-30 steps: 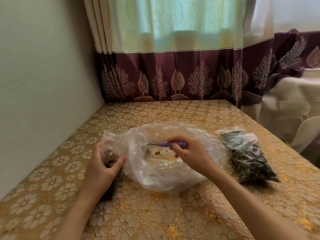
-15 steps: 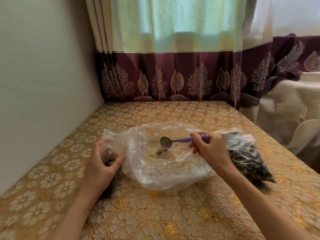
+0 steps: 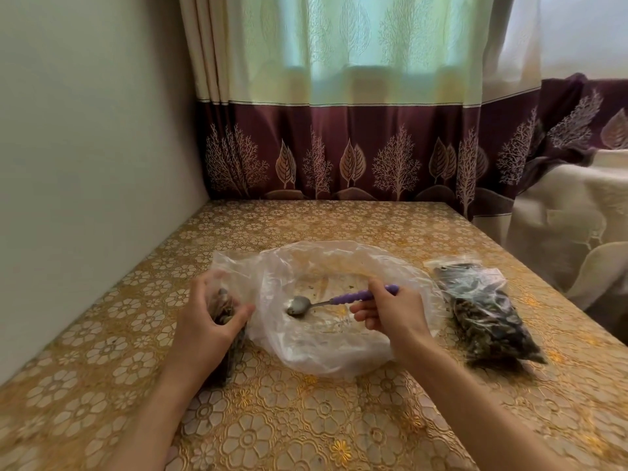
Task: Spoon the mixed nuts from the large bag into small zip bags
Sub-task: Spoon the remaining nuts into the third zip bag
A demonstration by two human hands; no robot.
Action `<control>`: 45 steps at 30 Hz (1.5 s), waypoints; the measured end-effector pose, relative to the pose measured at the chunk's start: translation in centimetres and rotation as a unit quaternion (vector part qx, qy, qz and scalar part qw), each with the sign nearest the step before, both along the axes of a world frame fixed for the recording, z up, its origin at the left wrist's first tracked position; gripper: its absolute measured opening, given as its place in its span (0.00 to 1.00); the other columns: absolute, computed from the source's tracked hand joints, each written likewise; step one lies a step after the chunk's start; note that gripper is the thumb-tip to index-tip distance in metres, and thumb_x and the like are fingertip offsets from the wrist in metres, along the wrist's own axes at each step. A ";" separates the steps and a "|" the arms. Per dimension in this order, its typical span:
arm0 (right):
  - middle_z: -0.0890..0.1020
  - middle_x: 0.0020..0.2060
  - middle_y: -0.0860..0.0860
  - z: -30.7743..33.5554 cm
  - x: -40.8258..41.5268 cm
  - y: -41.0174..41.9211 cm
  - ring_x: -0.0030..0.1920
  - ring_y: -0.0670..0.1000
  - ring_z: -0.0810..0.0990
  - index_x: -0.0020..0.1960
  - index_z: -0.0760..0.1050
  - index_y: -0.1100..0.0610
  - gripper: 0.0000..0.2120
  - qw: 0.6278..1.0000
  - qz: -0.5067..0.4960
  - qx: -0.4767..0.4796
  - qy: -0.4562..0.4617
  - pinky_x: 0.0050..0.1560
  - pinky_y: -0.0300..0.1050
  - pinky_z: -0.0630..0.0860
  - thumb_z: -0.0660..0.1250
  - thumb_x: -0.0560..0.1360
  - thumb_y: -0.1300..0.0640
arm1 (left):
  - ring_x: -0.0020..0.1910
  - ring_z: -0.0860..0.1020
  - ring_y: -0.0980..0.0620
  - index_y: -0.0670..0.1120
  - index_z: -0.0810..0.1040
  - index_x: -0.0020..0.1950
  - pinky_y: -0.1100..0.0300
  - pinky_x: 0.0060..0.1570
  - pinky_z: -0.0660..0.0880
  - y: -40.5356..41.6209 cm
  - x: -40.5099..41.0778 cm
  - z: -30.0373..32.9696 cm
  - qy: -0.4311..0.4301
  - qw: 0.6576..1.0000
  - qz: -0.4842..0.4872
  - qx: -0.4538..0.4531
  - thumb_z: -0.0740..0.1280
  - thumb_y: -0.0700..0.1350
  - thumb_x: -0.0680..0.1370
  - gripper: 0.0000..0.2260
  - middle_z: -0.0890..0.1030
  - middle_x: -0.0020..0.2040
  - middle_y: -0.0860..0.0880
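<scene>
Purple-handled spoon [image 3: 326, 301], pinched in right hand [image 3: 390, 312], has dropped back into nearly empty large bag [image 3: 339, 348] mid-tabletop; left hand [image 3: 207, 321] grips small zip bag [image 3: 227, 321]; last scraps remain.

Both forearms come in bare from the lower edge, with no sleeve in sight up to where the view cuts them off. The left hand [image 3: 207, 317] and the right hand [image 3: 394, 309] are bare too: no glove, ring, watch or bracelet shows on either wrist.
</scene>
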State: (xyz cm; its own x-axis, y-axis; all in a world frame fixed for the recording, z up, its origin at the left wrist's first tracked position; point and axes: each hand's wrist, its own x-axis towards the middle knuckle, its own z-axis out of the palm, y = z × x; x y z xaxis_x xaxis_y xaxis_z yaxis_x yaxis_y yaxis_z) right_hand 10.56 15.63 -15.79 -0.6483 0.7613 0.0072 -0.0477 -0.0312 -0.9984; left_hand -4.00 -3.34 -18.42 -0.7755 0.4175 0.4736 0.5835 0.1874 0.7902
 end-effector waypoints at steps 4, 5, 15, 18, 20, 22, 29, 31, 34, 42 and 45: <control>0.82 0.26 0.55 1.0 0.5 0.5 0.22 0.46 0.76 0.34 0.79 0.66 0.17 0.998 -0.033 -0.047 0.021 0.21 0.34 0.70 0.59 0.78 0.65 | 0.50 0.71 0.64 0.60 0.65 0.60 0.72 0.50 0.66 0.1 0.0 0.0 -0.003 1.000 -0.007 0.001 0.74 0.46 0.69 0.26 0.70 0.51 0.64; 0.82 0.25 0.55 1.3 0.7 0.7 0.22 0.46 0.76 0.34 0.79 0.65 0.17 0.998 -0.040 -0.043 0.031 0.21 0.34 0.70 0.59 0.78 0.65 | 0.53 0.71 0.61 0.60 0.64 0.60 0.69 0.52 0.67 0.1 0.1 0.0 -0.006 1.000 -0.007 -0.001 0.74 0.46 0.69 0.26 0.72 0.54 0.60; 0.83 0.26 0.53 6.8 0.5 -0.1 0.24 0.44 0.76 0.22 0.81 0.51 0.29 0.992 -0.016 0.078 0.103 0.22 0.34 0.69 0.57 0.79 0.63 | 0.57 0.70 0.56 0.59 0.64 0.61 0.61 0.56 0.67 0.1 0.0 -0.2 -0.016 1.000 -0.013 0.005 0.74 0.47 0.69 0.26 0.72 0.57 0.54; 0.82 0.26 0.52 7.7 -0.4 -1.6 0.24 0.45 0.77 0.23 0.81 0.51 0.29 0.987 0.021 0.100 0.123 0.23 0.34 0.70 0.56 0.79 0.62 | 0.55 0.71 0.58 0.61 0.64 0.59 0.65 0.53 0.68 0.1 -0.1 -0.2 -0.015 1.000 -0.015 0.015 0.74 0.47 0.70 0.25 0.71 0.55 0.57; 0.82 0.26 0.52 7.9 -0.9 -2.8 0.25 0.45 0.77 0.25 0.82 0.50 0.28 0.982 0.046 0.126 0.135 0.24 0.35 0.71 0.57 0.80 0.60 | 0.50 0.72 0.66 0.61 0.64 0.58 0.74 0.47 0.67 0.1 -0.1 -0.3 -0.015 0.999 -0.021 0.020 0.74 0.47 0.70 0.25 0.71 0.52 0.63; 0.84 0.29 0.51 7.7 -1.4 -4.0 0.26 0.47 0.78 0.27 0.82 0.54 0.26 0.971 0.076 0.171 0.149 0.25 0.35 0.73 0.58 0.81 0.60 | 0.45 0.70 0.74 0.58 0.65 0.60 0.80 0.40 0.66 0.2 -0.2 -0.3 -0.006 1.000 -0.017 0.022 0.75 0.47 0.70 0.25 0.70 0.49 0.67; 0.85 0.35 0.52 6.7 -0.1 -3.4 0.31 0.49 0.79 0.44 0.80 0.61 0.11 0.964 0.072 0.191 0.172 0.29 0.37 0.76 0.60 0.79 0.62 | 0.47 0.74 0.65 0.53 0.66 0.65 0.78 0.41 0.67 0.1 -0.5 -0.2 0.004 1.000 0.009 0.008 0.75 0.47 0.69 0.28 0.75 0.51 0.60; 0.85 0.37 0.54 6.4 1.1 -2.0 0.33 0.50 0.80 0.42 0.82 0.58 0.14 0.973 0.040 0.141 0.178 0.31 0.37 0.76 0.60 0.80 0.60 | 0.53 0.76 0.56 0.52 0.65 0.66 0.67 0.49 0.71 -0.3 -0.9 -0.1 0.016 1.000 0.019 -0.014 0.75 0.48 0.69 0.29 0.76 0.55 0.54; 0.85 0.38 0.55 5.5 3.3 0.4 0.35 0.49 0.82 0.42 0.81 0.59 0.15 0.985 -0.007 0.049 0.168 0.33 0.37 0.78 0.60 0.80 0.56 | 0.57 0.78 0.44 0.49 0.64 0.68 0.55 0.49 0.73 -1.0 -2.0 0.5 0.045 0.995 0.076 -0.050 0.75 0.49 0.69 0.31 0.78 0.61 0.44; 0.85 0.37 0.54 1.8 7.2 3.9 0.32 0.48 0.82 0.50 0.79 0.62 0.11 0.992 -0.002 -0.102 0.070 0.30 0.38 0.78 0.58 0.79 0.63 | 0.54 0.76 0.41 0.43 0.64 0.69 0.52 0.46 0.75 -1.2 -1.3 1.5 0.081 0.982 0.156 -0.071 0.75 0.53 0.68 0.36 0.75 0.61 0.39; 0.82 0.31 0.51 1.2 6.7 3.5 0.27 0.47 0.76 0.51 0.78 0.60 0.10 0.993 0.019 -0.110 0.042 0.26 0.38 0.73 0.57 0.80 0.63 | 0.50 0.73 0.44 0.41 0.67 0.64 0.50 0.53 0.68 -0.5 1.1 3.0 0.254 0.942 0.221 -0.018 0.69 0.52 0.74 0.25 0.75 0.54 0.41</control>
State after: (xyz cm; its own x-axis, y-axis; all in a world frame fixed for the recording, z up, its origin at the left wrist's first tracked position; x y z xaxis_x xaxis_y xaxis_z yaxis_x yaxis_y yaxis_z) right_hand 17.24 19.18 -14.62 -0.6812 0.7249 -0.1023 -0.1241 -0.2520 -0.9597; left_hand -2.86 -3.81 -15.40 -0.5548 0.1304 0.8217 0.7434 0.5211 0.4193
